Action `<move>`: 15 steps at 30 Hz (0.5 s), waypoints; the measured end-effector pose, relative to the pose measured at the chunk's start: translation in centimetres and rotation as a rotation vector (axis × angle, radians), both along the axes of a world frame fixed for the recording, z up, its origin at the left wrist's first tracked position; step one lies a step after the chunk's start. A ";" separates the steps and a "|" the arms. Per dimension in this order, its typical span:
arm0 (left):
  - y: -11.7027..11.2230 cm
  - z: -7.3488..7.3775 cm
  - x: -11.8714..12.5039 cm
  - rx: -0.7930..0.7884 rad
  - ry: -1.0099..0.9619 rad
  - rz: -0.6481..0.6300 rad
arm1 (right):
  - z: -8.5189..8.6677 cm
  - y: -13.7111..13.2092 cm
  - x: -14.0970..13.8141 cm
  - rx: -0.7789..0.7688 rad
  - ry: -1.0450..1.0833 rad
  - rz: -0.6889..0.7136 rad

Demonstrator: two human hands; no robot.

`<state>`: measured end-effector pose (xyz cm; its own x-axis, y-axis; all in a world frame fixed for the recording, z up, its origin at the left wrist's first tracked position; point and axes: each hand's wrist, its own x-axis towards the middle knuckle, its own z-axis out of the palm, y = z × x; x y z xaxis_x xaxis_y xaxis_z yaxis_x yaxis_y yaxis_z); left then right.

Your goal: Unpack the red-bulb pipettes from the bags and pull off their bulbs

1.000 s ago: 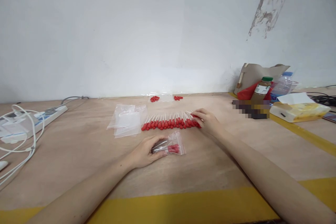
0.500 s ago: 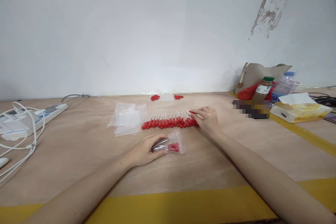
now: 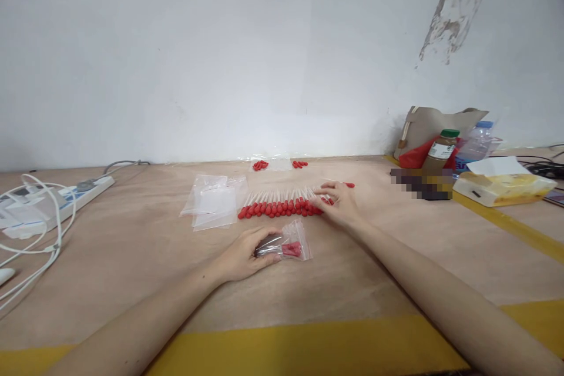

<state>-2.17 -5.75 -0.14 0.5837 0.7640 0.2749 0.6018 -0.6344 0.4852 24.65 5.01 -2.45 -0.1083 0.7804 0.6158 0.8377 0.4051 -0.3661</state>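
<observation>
My left hand (image 3: 247, 254) rests on the table, thumb and fingers closed around a clear zip bag (image 3: 305, 239) with red-bulbed droppers (image 3: 291, 248) inside. Beyond it lies a row of droppers (image 3: 277, 207), red bulbs towards me and clear tubes pointing away. My right hand (image 3: 341, 202) is at the row's right end, its bent fingers on the droppers there and covering some of them. Just behind that hand, one dropper (image 3: 349, 185) points its bulb to the right; whether it lies on the table or touches the hand I cannot tell.
Flat clear bags (image 3: 215, 200) lie left of the row. Red pieces (image 3: 259, 165) in clear plastic are near the wall. A power strip (image 3: 92, 191) with white cables is at left. Bottles (image 3: 443, 150), a fabric bag (image 3: 423, 123) and a tissue pack (image 3: 502, 185) stand at right.
My right hand has shifted slightly left over the row's end. One dropper now shows behind it with its bulb to the right. My left hand stays on the bag.
</observation>
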 end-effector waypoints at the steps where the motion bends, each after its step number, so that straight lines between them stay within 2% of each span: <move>1: 0.0 0.0 0.0 -0.002 -0.002 -0.003 | 0.2 1.0 1.2 -0.099 -0.002 -0.125; 5: 0.0 -0.1 0.0 -0.018 -0.007 0.006 | 0.7 5.7 6.7 -0.215 -0.051 -0.298; 8: -0.1 -0.1 0.0 -0.040 -0.021 0.026 | 0.1 8.9 9.0 -0.276 -0.159 -0.285; 11: -0.3 -0.1 0.0 -0.067 -0.020 0.049 | -0.5 11.7 8.8 -0.295 -0.283 -0.245; 15: -0.5 -0.2 0.0 -0.103 -0.002 0.072 | -0.3 14.9 6.5 -0.256 -0.463 -0.205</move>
